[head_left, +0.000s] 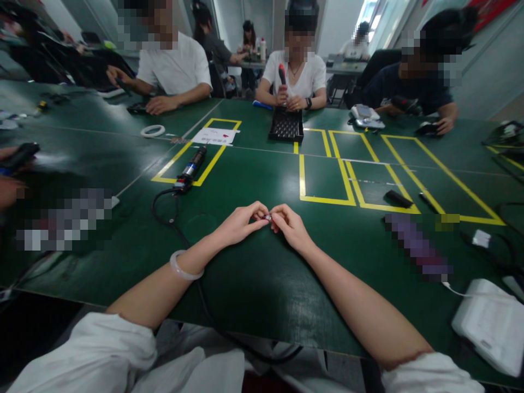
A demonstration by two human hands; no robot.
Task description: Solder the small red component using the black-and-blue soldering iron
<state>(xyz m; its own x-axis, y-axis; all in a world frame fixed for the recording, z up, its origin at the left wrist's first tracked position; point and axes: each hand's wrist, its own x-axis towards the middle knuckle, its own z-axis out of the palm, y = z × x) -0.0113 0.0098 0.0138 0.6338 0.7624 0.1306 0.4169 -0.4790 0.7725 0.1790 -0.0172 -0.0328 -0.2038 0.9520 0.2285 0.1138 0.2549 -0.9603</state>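
Note:
My left hand (239, 224) and my right hand (291, 225) meet over the green table (254, 273), fingertips pinched together on a tiny metal part (268, 218). Both hands hold it just above the table surface. A pale bangle (183, 267) sits on my left wrist. An electric screwdriver (191, 169) lies to the upper left with its black cable curling toward me.
Yellow tape marks several rectangles (327, 174) on the table. A black tray (286, 125) stands before a person opposite who holds a red-tipped driver. A tape roll (153, 131), a paper sheet (215, 136), a black bar (399, 198) and a white box (491, 325) lie around. Other people sit at the far side.

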